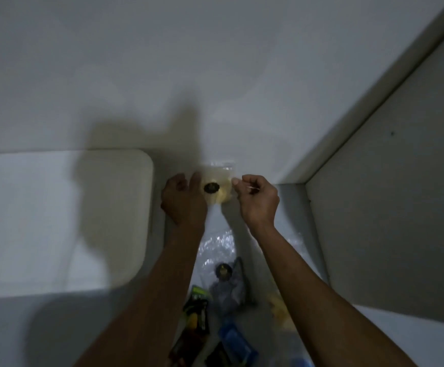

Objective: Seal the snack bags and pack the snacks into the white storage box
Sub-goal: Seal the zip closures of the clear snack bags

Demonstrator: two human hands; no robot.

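Both my hands hold up a clear snack bag (219, 182) with pale yellow contents and a dark round sticker, in front of the wall. My left hand (184, 201) grips its left side, thumb near the sticker. My right hand (258, 198) pinches the bag's right edge between curled fingers. The white storage box (65, 221) stands at the left with its lid on, touching neither hand. Below my arms lie more snack packs: a clear bag with a dark sticker (225, 274), a green and black pack (195, 311), a blue pack (238, 340) and a yellow snack bag (279, 311).
A white wall fills the upper view. A grey cabinet side or door (390, 207) stands close on the right. The snacks lie on a narrow white surface between the box and that panel. The picture is dim and blurred.
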